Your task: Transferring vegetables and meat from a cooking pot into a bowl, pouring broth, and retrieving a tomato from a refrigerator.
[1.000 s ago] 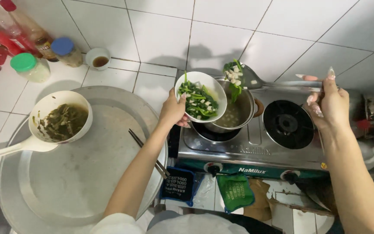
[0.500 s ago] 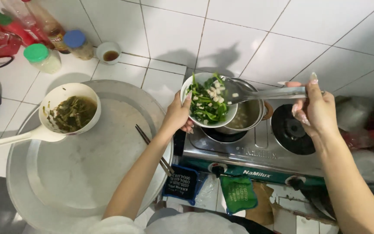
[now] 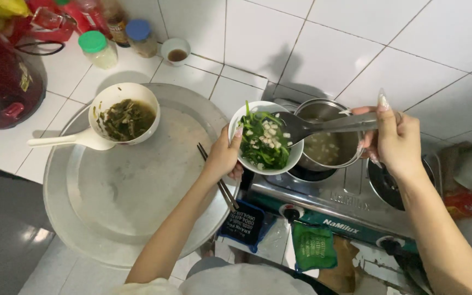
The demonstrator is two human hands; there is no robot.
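A white bowl (image 3: 266, 139) of green leaves and pale garlic bits hangs tilted over the stove's (image 3: 323, 202) left edge, beside a steel pot (image 3: 329, 142) on the left burner. The left hand (image 3: 224, 155) clasps the bowl's rim. The right hand (image 3: 394, 139) grips a metal ladle (image 3: 312, 127), its scoop resting in the greens. Chopsticks (image 3: 218, 177) lie at the round tray's (image 3: 132, 207) right edge; a handled bowl (image 3: 124, 117) sits near its far rim.

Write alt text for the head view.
The left hand holds a white bowl of greens beside a steel pot on a gas stove, while the right hand rests a metal ladle in the bowl. A round metal tray lies alongside.
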